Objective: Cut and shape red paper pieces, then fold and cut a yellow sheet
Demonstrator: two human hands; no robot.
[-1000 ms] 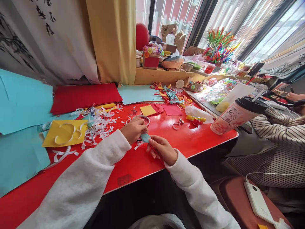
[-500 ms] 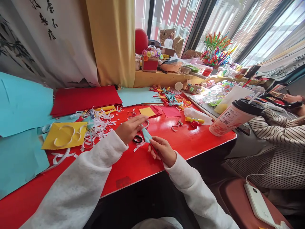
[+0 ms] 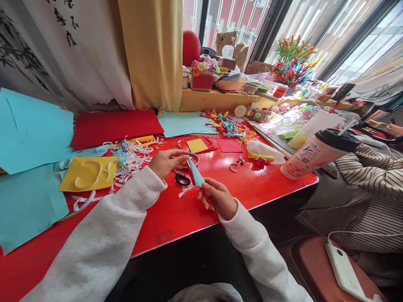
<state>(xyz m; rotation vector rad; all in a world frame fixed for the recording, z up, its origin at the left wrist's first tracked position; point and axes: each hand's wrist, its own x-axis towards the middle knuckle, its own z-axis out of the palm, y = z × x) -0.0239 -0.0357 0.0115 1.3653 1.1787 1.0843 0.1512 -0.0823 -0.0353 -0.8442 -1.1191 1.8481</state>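
My right hand pinches the lower end of a folded light-blue paper piece just above the red table. My left hand has its fingers together at the paper's upper tip, touching it. Black-handled scissors lie on the table right under the paper, between both hands. White paper scraps are strewn to the left of my left hand.
Sheets of blue, red and yellow paper cover the left side. A small yellow square and coloured strips lie further back. A lidded drink cup leans at the right edge, beside a person in a striped sleeve.
The blue paper has been drawn out from a small folded wad into a long pointed shape. My left hand lifted off the scissors and moved up to the paper's tip.
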